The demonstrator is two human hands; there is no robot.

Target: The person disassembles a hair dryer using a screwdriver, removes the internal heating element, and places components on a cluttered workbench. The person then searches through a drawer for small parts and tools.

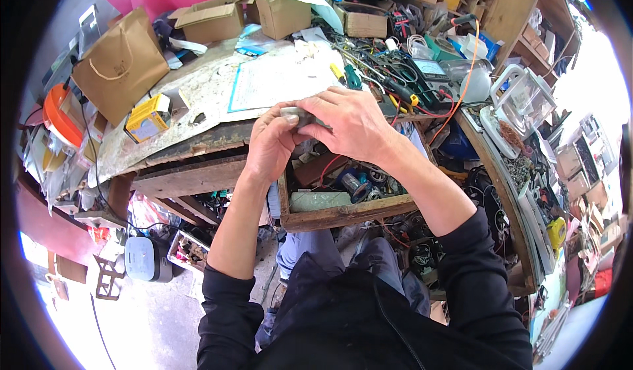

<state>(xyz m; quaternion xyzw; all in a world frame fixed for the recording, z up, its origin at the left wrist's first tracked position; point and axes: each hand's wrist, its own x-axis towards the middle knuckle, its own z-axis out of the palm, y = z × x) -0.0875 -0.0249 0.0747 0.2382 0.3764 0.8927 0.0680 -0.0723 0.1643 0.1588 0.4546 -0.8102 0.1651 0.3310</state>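
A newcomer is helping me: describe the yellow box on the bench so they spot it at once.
On the worn workbench, find the big brown paper bag at the left. The yellow box sits beside the bag's base, toward the bench's front edge. Its bright yellow side sets it apart from the brown bag.

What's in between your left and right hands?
A small grey piece, held by the left hand and the right hand, as the head view shows. I can't tell what it is.
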